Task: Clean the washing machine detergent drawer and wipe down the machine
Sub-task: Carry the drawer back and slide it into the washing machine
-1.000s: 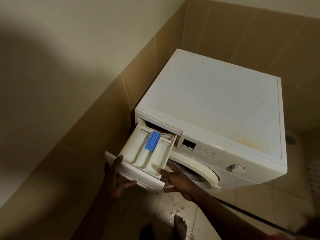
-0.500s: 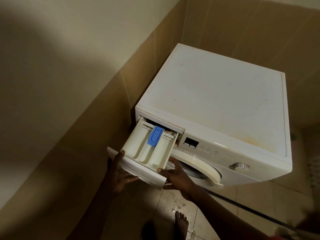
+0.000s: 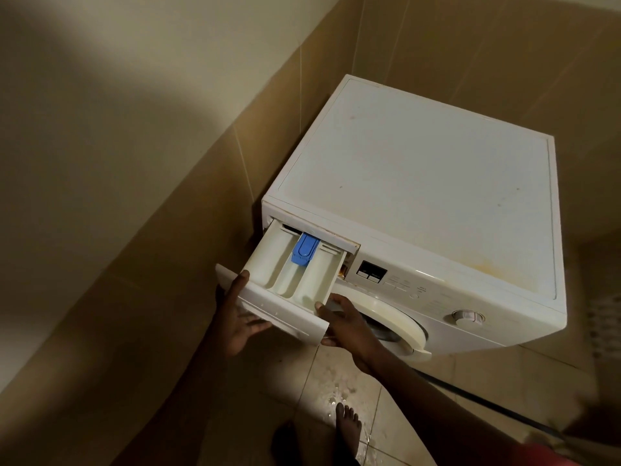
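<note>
Two corners of detergent drawer in left hand, right hand; wall near.

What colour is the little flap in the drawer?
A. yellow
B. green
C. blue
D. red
C: the flap at the back of the drawer's middle slot is bright blue against the white plastic.
</note>
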The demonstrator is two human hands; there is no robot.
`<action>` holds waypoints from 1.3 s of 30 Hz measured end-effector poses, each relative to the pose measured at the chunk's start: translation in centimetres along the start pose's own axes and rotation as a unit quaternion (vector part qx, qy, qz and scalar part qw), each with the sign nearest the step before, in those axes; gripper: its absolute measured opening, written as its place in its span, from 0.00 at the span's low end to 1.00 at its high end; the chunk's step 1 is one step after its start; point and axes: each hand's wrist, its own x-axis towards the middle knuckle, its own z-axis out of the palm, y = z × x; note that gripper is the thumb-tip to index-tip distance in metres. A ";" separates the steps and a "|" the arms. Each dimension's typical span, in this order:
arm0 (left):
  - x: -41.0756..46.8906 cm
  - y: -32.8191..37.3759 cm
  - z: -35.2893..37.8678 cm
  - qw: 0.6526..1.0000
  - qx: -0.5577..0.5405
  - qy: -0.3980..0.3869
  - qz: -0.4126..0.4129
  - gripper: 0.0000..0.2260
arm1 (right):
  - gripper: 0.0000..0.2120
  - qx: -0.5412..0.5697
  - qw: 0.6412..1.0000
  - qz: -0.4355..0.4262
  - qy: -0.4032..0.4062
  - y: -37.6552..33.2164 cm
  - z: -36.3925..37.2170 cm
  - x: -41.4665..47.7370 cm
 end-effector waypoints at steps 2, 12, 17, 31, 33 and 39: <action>0.3 0.0 0.5 1.000 -0.006 -0.010 -0.004 0.42 | 0.17 0.046 0.999 0.014 0.002 0.2 -0.4 -0.2; 0.5 0.0 1.5 0.999 0.015 -0.036 0.017 0.51 | 0.18 0.019 0.990 -0.141 0.022 2.1 0.7 -2.8; 0.5 -0.6 1.4 0.999 -0.001 -0.026 0.028 0.59 | 0.07 -0.130 0.954 -0.239 0.125 3.0 1.1 -1.8; 2.6 -0.2 3.6 0.998 -0.028 -0.033 0.034 0.38 | 0.08 -0.203 0.923 -0.238 0.224 0.8 0.4 0.0; 2.9 -0.3 4.1 0.998 -0.028 -0.036 0.033 0.39 | 0.07 -0.214 0.916 -0.239 0.240 0.6 0.0 0.4; 3.0 0.0 6.8 0.999 -0.014 -0.034 0.026 0.36 | 0.17 -0.278 0.860 -0.290 0.314 -0.9 -1.7 1.9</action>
